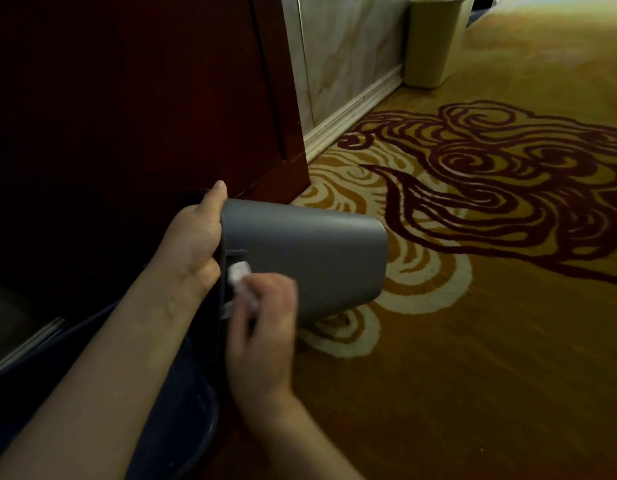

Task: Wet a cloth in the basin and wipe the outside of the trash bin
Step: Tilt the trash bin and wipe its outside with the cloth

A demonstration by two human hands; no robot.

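Left hand [192, 244] clamping the tipped grey trash bin [307, 251] by its rim; right hand [262, 323], at six o'clock, pinching a white cloth [239, 275] against it.

White cloth [243, 282] motion-blurred, mostly hidden under right hand [262, 327]; beige bin [435, 39] top cropped.

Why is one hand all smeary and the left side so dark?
Head view: the right hand and its white cloth are motion-blurred, while the left hand gripping the grey trash bin looks sharp; the wooden cabinet sits in deep shadow; the patterned carpet is brightly lit; the wide lens bends the baseboard.
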